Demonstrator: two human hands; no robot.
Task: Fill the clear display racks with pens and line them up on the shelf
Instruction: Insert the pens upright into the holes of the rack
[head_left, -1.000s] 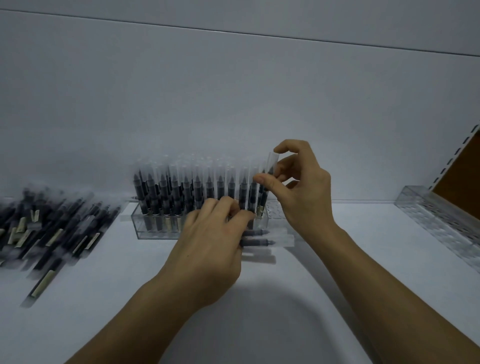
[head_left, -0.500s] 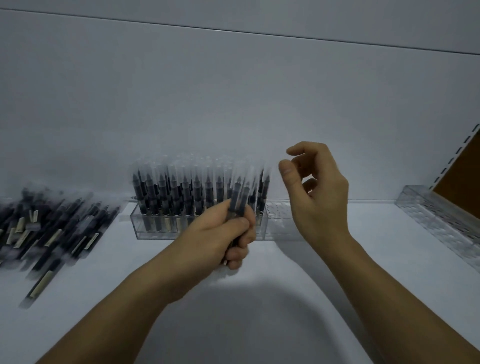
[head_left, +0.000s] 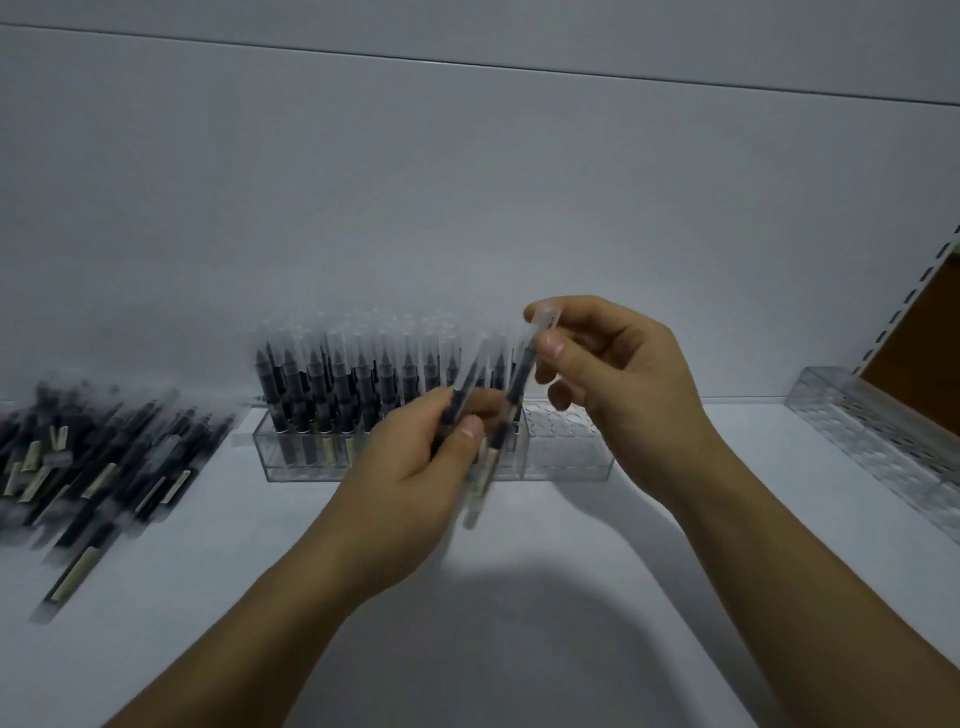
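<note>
Just in front of the clear rack (head_left: 566, 462), the head view shows our left hand (head_left: 410, 483) gripping a small bunch of pens (head_left: 460, 408). Our right hand (head_left: 618, 379) pinches the cap end of one pen (head_left: 522, 371) from it. We judge that we are separating a single pen. Next it needs turning upright and lowering into the empty holes (head_left: 561, 418) at the rack's right end. Loose pens (head_left: 104, 457) lie well left of the rack.

Two hands are in the middle of the frame, the left hand (head_left: 410, 483) and the right hand (head_left: 623, 395). Two held pens (head_left: 519, 374) cross between them. There are two clear racks: the centre rack (head_left: 566, 457) behind the hands and the side rack (head_left: 872, 441) at the right edge. The standing pens (head_left: 337, 384) run perhaps ten across the front row; the rows behind blur together. One pile of loose pens (head_left: 104, 467) lies at the left edge.
</note>
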